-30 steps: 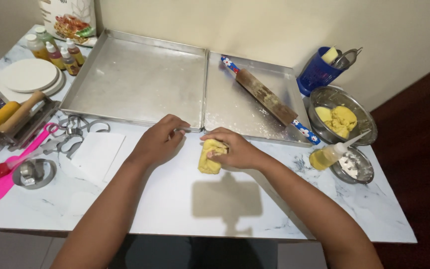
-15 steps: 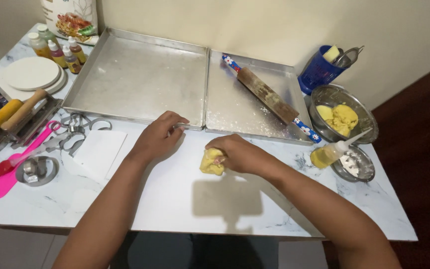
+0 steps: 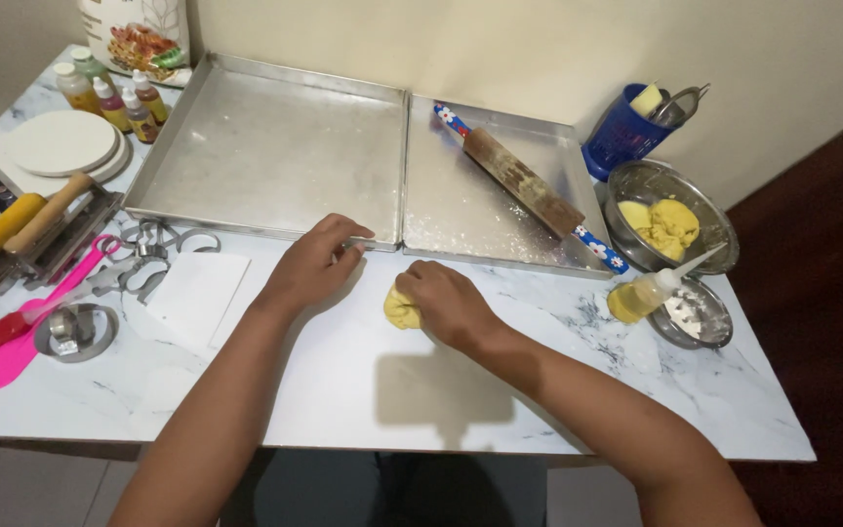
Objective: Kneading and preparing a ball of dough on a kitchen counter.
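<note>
My right hand (image 3: 449,303) presses down on a lump of yellow dough (image 3: 400,308) lying on the white marble table (image 3: 363,390), fingers curled over it so most of the lump is hidden. Just to the left, my left hand (image 3: 312,265) rests on the table with its fingertips touching the front rim of the left metal baking tray (image 3: 265,146), holding nothing. A wooden rolling pin (image 3: 529,185) with blue flowered handles lies diagonally in the right metal baking tray (image 3: 461,210).
A steel bowl (image 3: 709,210) with more yellow dough, a squeeze bottle (image 3: 648,291), a small steel dish (image 3: 700,317) and a blue utensil cup (image 3: 622,137) stand at right. Cookie cutters (image 3: 148,256), a pink spatula (image 3: 21,332), round white boards (image 3: 60,144) and small bottles (image 3: 114,93) sit at left.
My right hand has pushed the dough down against the table and covers more of it. My left hand has stayed by the tray rim.
</note>
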